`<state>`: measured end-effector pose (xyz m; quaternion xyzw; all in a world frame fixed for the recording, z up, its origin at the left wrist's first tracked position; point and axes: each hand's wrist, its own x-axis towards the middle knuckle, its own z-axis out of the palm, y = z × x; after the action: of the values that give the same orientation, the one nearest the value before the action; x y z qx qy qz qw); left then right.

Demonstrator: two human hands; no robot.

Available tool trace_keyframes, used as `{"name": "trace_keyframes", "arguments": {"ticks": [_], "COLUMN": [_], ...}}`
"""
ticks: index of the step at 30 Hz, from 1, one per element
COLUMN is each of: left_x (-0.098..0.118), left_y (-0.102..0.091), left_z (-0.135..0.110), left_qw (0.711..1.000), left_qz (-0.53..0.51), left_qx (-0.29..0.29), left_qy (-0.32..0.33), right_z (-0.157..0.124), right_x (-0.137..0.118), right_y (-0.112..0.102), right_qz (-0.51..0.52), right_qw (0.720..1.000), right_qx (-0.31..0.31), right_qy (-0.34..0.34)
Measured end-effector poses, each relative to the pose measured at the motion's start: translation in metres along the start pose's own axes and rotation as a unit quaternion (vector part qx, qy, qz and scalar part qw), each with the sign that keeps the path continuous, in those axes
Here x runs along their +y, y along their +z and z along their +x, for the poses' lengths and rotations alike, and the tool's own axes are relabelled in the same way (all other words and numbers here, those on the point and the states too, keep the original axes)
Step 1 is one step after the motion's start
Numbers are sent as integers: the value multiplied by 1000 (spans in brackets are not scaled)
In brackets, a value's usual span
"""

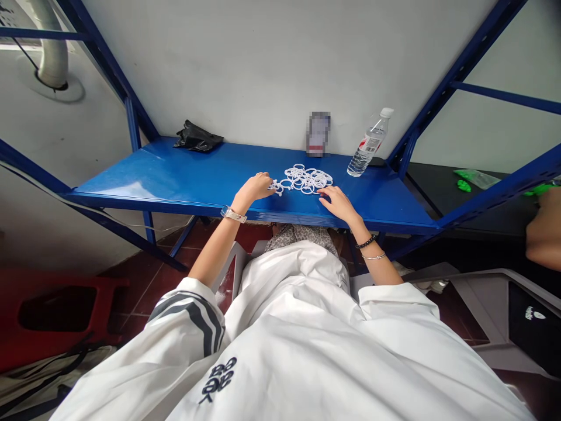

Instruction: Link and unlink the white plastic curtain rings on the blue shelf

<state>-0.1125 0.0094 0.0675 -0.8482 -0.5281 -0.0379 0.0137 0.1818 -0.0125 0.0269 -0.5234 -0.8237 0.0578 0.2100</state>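
A loose heap of thin white plastic rings (309, 179) lies on the blue tabletop, with smaller white pieces (277, 187) trailing off its left side. My left hand (259, 186) rests at those smaller pieces, its fingers bent and drawn together; what sits between the fingertips is too small to make out. At the heap's right front edge is my right hand (335, 202). Its thumb and fingers are apart, and the fingertips touch or nearly touch an outer ring. I see nothing gripped in it.
Behind the heap, a phone-like blurred object (318, 134) leans on the wall. A water bottle (370, 143) stands right of it, beside a dark flat object (377, 162). A black plastic bag (198, 138) lies back left. Blue posts flank the table (175, 175); another person's arm (544, 229) shows far right.
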Motion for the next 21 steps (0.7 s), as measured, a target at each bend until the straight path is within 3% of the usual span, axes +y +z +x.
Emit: {"name": "trace_keyframes", "arguments": {"ticks": [12, 21], "left_x": [9, 20], "left_y": [10, 25], "left_z": [7, 16], "left_qw": [998, 991], "left_qz": [2, -20], "left_qx": [57, 53], "left_qy": [28, 120], "right_z": [1, 2], "right_x": [1, 5], "right_y": [6, 8], "right_qz": [6, 14], "right_qw": [1000, 999], "right_qx": [-2, 2], "right_qy": [-28, -30]}}
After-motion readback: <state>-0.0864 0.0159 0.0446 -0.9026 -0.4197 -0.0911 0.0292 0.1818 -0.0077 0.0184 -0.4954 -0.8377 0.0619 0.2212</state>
